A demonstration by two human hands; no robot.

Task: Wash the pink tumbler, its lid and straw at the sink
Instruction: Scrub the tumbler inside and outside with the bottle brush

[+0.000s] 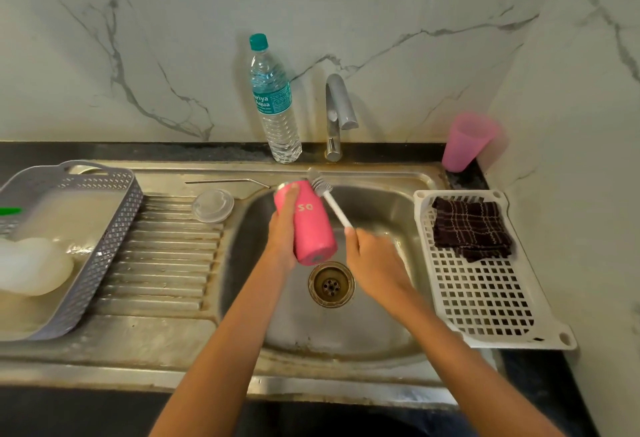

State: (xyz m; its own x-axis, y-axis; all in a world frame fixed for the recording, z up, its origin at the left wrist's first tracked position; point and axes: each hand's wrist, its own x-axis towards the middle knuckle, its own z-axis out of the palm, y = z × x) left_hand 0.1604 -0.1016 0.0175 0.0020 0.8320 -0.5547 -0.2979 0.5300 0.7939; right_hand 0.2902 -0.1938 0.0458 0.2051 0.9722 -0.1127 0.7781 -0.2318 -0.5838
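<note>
The pink tumbler (pixel 314 228) is held over the sink (pixel 377 318), tilted so its open mouth points far and slightly left while its base hangs just above the drain (pixel 331 284). The left hand (pixel 285 228) wraps it from the left side, its grip clamped around the body with the thumb lying along the top near the mouth. The right hand (pixel 375 258) has its grip closed on the white handle of a bottle brush (pixel 335 207). The brush's grey bristle head sits at the far right edge of the tumbler's mouth, and I cannot tell whether any of it is inside.

The clear lid (pixel 213 206) lies flat on the ribbed draining board, left of the basin. The metal straw (pixel 225 181) lies just beyond it on the far ledge of the sink, with its bent end toward the tumbler.

On the dark tabletop (pixel 34 152) at the far edge stand a water bottle (pixel 275 100), the tap (pixel 337 114) and, farther right, a pink cup (pixel 465 142). A white slotted tray (pixel 485 298) right of the basin carries a dark checked cloth (pixel 471 228). A grey perforated basket (pixel 107 228) sits on the left.
</note>
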